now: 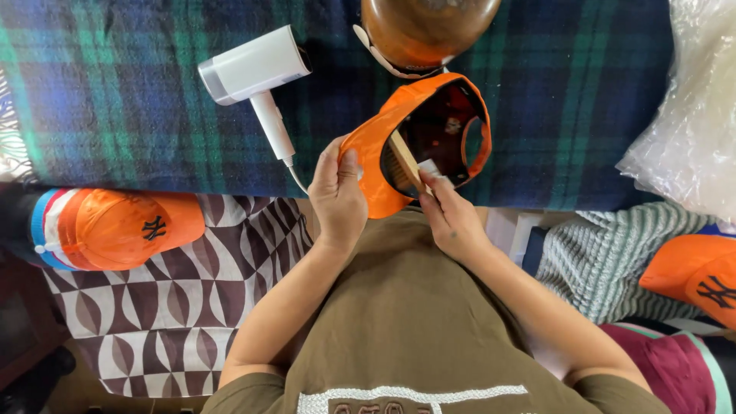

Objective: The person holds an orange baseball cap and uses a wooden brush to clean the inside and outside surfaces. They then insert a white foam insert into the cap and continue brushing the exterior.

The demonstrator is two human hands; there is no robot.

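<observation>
The orange fabric baseball cap [383, 146] is being held upside down at the near edge of the tabletop, over the dark blue and green plaid cloth [138, 92], with its dark inside facing the camera. The left hand [336, 195] is gripping the cap's brim, thumb lying on top of the orange fabric and the fingers curling beneath it. The right hand [451, 217] is holding a small wooden-handled brush [405, 159]; its fingers are closing around the lower end of the handle, while the bristle end is reaching into the cap's hollow. How the bristles are meeting the lining cannot be told.

Just beyond the cap, a rounded glossy brown wooden form [425, 31] is standing on the plaid cloth, touching or nearly touching the cap's far edge. To the left of the cap, a white handheld hair dryer [257, 73] is lying on its side, handle pointing toward the person, its cord running off the edge near the left hand.

Lower left, a second orange cap with a dark embroidered mark [123, 226] is lying on a brown and white geometric-patterned cloth [176, 307]. At the far right, crumpled clear plastic wrap [690, 115] is lying on the tabletop; below it, a pale green knitted textile [606, 253] and part of a third orange cap [694, 276] are showing.
</observation>
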